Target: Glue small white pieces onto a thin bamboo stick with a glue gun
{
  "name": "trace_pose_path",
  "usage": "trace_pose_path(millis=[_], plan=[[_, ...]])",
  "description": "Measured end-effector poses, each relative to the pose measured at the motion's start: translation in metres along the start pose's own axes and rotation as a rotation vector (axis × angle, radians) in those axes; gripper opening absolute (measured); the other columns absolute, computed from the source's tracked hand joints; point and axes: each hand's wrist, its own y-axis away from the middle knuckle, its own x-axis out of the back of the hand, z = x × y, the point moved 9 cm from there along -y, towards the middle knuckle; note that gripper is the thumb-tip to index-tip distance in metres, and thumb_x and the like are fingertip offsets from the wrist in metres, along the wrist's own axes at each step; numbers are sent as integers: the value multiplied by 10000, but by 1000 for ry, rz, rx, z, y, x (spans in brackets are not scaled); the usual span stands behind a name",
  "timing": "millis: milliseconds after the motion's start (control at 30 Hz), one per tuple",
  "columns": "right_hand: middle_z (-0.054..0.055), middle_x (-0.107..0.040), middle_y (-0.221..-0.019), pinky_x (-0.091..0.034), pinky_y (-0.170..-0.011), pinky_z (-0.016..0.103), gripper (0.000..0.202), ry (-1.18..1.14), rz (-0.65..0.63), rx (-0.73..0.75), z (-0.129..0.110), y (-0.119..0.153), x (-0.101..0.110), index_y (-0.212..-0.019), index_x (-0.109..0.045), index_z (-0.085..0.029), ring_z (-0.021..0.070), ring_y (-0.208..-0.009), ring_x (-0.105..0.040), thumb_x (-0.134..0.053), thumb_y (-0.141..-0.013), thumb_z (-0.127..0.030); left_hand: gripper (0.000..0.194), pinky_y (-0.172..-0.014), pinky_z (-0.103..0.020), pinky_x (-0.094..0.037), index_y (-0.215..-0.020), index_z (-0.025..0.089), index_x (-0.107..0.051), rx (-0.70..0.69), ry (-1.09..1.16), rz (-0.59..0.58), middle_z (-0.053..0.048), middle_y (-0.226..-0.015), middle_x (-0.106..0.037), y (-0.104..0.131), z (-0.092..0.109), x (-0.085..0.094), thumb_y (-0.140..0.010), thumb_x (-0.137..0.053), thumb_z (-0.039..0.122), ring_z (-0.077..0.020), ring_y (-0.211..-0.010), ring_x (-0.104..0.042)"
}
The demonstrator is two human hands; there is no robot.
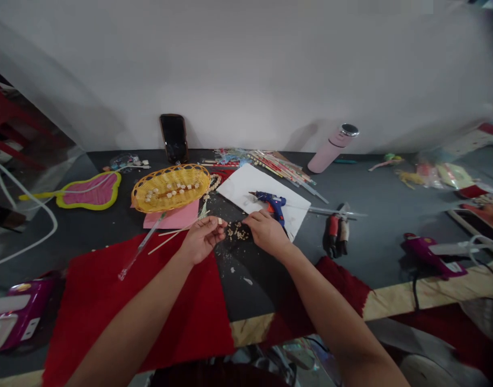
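My left hand (pixel 204 238) is pinched round a small pale piece (pixel 219 221) at its fingertips. Close to its right, my right hand (pixel 266 230) has its fingers closed at the edge of a dark patch strewn with small tan bits (pixel 238 232); whatever it grips is hidden. Behind my right hand, a blue glue gun (pixel 272 202) lies on a white sheet (pixel 240 188). A yellow woven basket (pixel 171 188) with several small white flower-like pieces stands beyond my left hand, partly on pink paper (pixel 161 219). Thin pale sticks (pixel 165 243) lie beside my left hand.
Red cloth (pixel 149 301) covers the front left. Pliers (pixel 338 234) lie to the right, a pink bottle (pixel 333 149) and a phone (pixel 174 138) stand at the wall. Wrapped sticks (pixel 284 169) lie at the back, a pink-yellow fan (pixel 88 192) at left, a purple tool (pixel 434 255) at right.
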Motion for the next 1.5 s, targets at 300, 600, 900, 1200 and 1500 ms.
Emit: trace_pose_path(millis=[300,600,900,1200,1500], plan=[[58,-606,-940,-442,-760,251,257,-29,-86,-24,-3,2,-5,-1015,-587,-205,165,-889,-565,-428,-847,-95,98,-591,-201,-488,-726,113,-622,4,-15,-14,-54,-808,-639,0,-1,-1,-722,-670,198,-72,-624,-547],[53,-590,-977,-456,-736,237,320,-76,-112,25,-12,2,-5,-1059,-583,-221,155,-883,-573,-431,-826,-63,97,-583,-197,-488,-729,113,-630,8,-12,-8,-54,-798,-639,0,0,-2,-712,-679,194,-70,-616,-544],[70,-568,-981,-450,-782,261,247,-105,-40,104,-29,-3,-2,-1034,-597,-200,159,-914,-533,-412,-882,-137,109,-589,-200,-500,-745,114,-629,5,-21,-1,-55,-815,-640,-1,1,0,-713,-681,205,-71,-625,-550],[66,-575,-894,-417,-785,278,196,-22,-30,96,-35,-12,-12,-878,-636,-190,168,-869,-498,-440,-887,-179,103,-591,-196,-503,-747,114,-630,5,-16,-6,-52,-811,-639,-2,-1,2,-721,-674,203,-70,-630,-551],[63,-600,-870,-410,-759,269,167,37,-139,-39,-31,-15,-16,-859,-650,-191,180,-871,-508,-495,-873,-251,99,-590,-196,-502,-745,115,-625,9,-22,-6,-42,-803,-638,-1,-1,-1,-717,-675,196,-68,-623,-555]])
